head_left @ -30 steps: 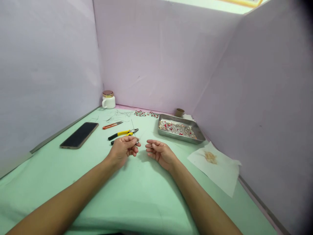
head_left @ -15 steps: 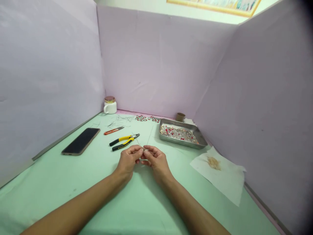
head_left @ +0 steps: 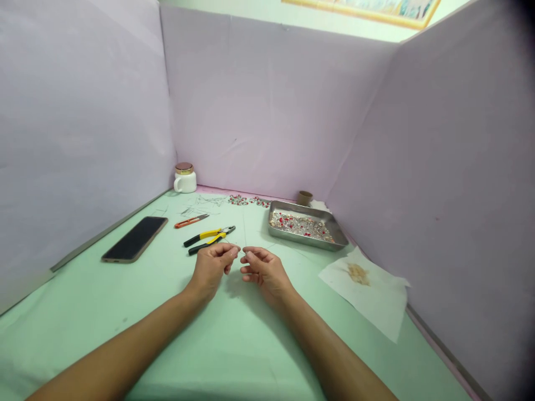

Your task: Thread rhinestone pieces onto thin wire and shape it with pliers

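Over the middle of the green table, both hands face each other with a small gap between the fingertips. My left hand (head_left: 212, 268) is closed in a pinch on thin wire, with a strand slanting up by its fingers. My right hand (head_left: 266, 273) also pinches the thin wire (head_left: 245, 229), which rises almost straight from its fingertips; its lower fingers are loosely curled. Anything small at the fingertips is too fine to make out. Just beyond my left hand lie pliers (head_left: 211, 238) with yellow and black handles.
Orange thread snips (head_left: 191, 221), a phone (head_left: 136, 239) and loose wire pieces (head_left: 204, 203) lie left. Red-and-clear beaded pieces (head_left: 238, 200) sit behind. At right are a metal tray (head_left: 307, 240) of beads, a brown cup (head_left: 305, 197) and white paper (head_left: 376, 303). A white lidded mug (head_left: 186, 182) stands back left.
My hands have drawn slightly apart, leaving a gap between the fingertips. The wire now stands more upright above my right fingers. The whole view has shifted a little.
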`<state>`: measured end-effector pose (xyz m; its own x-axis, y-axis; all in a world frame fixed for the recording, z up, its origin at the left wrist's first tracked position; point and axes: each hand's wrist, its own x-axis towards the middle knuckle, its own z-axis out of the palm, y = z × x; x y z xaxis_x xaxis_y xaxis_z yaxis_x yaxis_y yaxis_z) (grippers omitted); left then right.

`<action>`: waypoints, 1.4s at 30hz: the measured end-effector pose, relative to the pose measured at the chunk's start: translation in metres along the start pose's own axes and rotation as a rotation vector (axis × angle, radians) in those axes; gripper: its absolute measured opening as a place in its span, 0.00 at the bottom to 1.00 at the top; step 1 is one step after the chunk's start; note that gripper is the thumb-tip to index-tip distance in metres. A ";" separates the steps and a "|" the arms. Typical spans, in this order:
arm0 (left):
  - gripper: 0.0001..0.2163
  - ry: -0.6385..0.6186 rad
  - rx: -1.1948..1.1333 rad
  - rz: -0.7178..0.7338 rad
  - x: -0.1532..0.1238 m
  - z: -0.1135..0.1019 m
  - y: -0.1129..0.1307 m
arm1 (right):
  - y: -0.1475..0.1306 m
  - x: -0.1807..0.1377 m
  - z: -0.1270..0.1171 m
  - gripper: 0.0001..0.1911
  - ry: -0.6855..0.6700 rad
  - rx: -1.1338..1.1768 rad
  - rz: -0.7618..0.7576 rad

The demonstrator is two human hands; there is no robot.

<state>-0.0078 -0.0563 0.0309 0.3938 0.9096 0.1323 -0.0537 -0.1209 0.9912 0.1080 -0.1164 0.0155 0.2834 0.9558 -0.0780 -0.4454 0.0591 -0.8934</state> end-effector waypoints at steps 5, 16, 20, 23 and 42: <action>0.07 0.029 0.178 0.128 0.000 -0.001 -0.001 | 0.000 0.001 0.000 0.15 0.065 -0.050 -0.015; 0.08 0.033 0.776 0.820 0.009 -0.012 0.001 | 0.009 0.001 0.000 0.04 0.013 -0.572 -0.134; 0.10 -0.071 1.041 0.940 0.009 -0.009 0.008 | 0.010 -0.003 -0.004 0.06 -0.069 -0.764 -0.198; 0.10 -0.115 1.093 0.880 0.011 -0.005 0.010 | 0.011 -0.005 -0.006 0.07 -0.101 -0.844 -0.243; 0.07 -0.105 1.070 0.702 0.013 0.012 0.001 | 0.021 0.010 -0.008 0.04 -0.004 -0.451 0.058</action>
<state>0.0083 -0.0492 0.0340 0.6534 0.4921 0.5752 0.4632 -0.8609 0.2104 0.1087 -0.1082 -0.0075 0.2651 0.9550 -0.1329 -0.0457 -0.1252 -0.9911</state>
